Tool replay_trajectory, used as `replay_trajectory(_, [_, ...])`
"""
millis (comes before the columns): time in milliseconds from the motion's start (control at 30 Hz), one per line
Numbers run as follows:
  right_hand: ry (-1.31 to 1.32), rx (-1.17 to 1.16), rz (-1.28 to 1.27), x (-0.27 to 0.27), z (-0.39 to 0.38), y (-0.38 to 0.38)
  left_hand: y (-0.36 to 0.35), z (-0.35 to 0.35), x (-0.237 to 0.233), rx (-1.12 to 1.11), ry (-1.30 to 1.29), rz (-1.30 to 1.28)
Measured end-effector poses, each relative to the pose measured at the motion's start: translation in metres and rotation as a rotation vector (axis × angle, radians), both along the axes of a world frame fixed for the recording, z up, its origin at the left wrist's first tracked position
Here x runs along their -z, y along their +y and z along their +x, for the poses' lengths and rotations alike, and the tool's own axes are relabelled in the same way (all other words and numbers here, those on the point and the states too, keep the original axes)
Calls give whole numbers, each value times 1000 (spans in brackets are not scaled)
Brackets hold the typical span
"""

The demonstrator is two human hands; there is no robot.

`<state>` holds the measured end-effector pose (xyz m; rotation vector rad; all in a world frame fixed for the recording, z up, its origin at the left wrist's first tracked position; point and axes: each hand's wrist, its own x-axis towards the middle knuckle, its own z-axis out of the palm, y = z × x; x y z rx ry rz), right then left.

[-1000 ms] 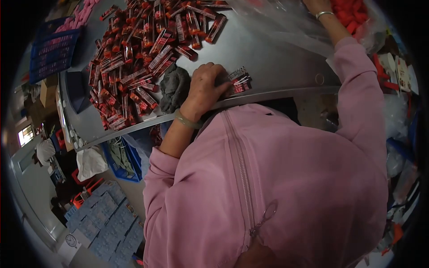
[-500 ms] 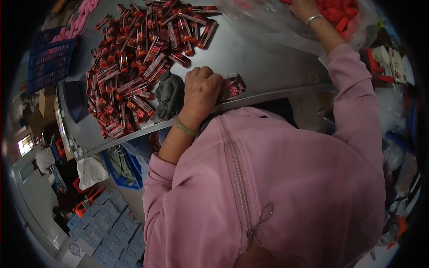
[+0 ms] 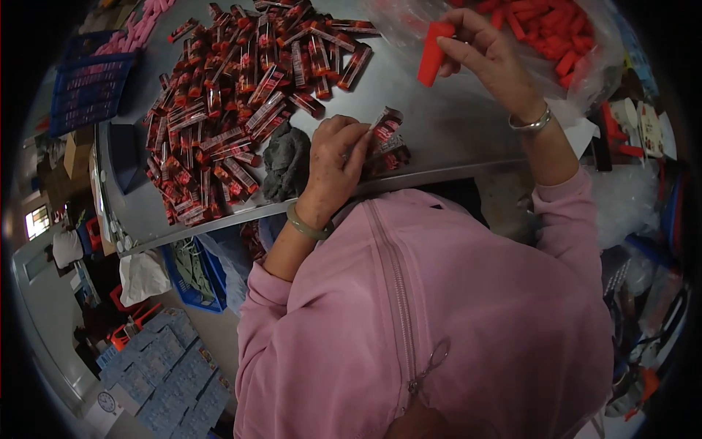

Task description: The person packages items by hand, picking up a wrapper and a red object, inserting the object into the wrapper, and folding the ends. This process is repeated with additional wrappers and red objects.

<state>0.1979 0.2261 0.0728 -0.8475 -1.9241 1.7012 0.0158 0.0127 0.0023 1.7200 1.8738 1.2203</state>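
Observation:
My left hand (image 3: 335,159) is by the table's near edge, thumb and fingers pinching a small printed plastic wrapper (image 3: 386,126) in dark red and pink. More of the same wrappers (image 3: 389,159) lie under it on the metal table. In my right hand (image 3: 491,64), a bright red oblong piece (image 3: 434,55) is held between thumb and fingers above the table. What exactly the piece is, I cannot make out. Close to my left wrist sits a crumpled dark grey cloth (image 3: 287,162). A large heap of red wrapped pieces (image 3: 241,110) spreads beyond it.
A clear plastic bag (image 3: 596,58) with many loose red pieces (image 3: 545,29) lies at the far right. At the left stands a blue basket (image 3: 91,91) beside pink pieces (image 3: 139,33). The metal table's edge (image 3: 453,167) runs in front of my body.
My right hand has come back from the bag toward me, now with a red piece in it. My left hand has lifted one wrapper off the others.

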Motion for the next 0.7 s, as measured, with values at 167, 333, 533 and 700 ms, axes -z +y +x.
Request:
replay_trajectory(167, [212, -123, 22, 8, -11, -21, -6, -2, 0, -29, 3, 28])
replay_trajectory(333, [224, -134, -210, 12, -11, -20, -10, -1, 1, -45, -15, 26])
replay_trajectory(533, [343, -139, -374, 14, -13, -18, -10, -4, 3, -27, -47, 20])
replay_trajectory(700, [287, -149, -408, 17, -14, -20, -10, -3, 3, -23, -77, 34])
